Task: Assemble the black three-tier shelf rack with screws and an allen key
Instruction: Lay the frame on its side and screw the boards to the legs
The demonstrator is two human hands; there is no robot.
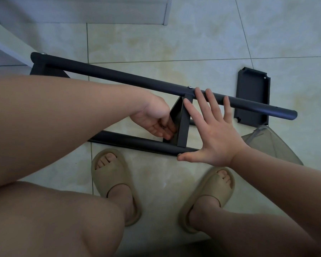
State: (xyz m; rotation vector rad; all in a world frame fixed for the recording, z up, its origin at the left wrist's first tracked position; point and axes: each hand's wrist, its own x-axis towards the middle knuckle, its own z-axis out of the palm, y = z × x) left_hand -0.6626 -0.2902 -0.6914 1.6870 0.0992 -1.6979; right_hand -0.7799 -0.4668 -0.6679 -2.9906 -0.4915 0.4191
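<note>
The black rack lies on its side on the tiled floor. Its upper pole (119, 75) runs from the far left to the right, and its lower pole (133, 142) lies nearer my feet. A middle shelf (183, 123) joins the two poles, and an end shelf (43, 68) sits at the left. My left hand (152, 120) curls its fingers round the middle shelf's left edge, with something small and dark between the fingers. My right hand (211, 132) is spread flat, fingertips on the upper pole and thumb on the lower pole's end. A screw head (189, 87) shows on the upper pole.
A loose black shelf panel (252, 93) lies on the floor behind the upper pole's right end. A clear plastic bag (267, 145) lies to the right of my right hand. My feet in beige slippers (109, 182) stand just in front of the rack. A white wall base (82, 13) runs along the top.
</note>
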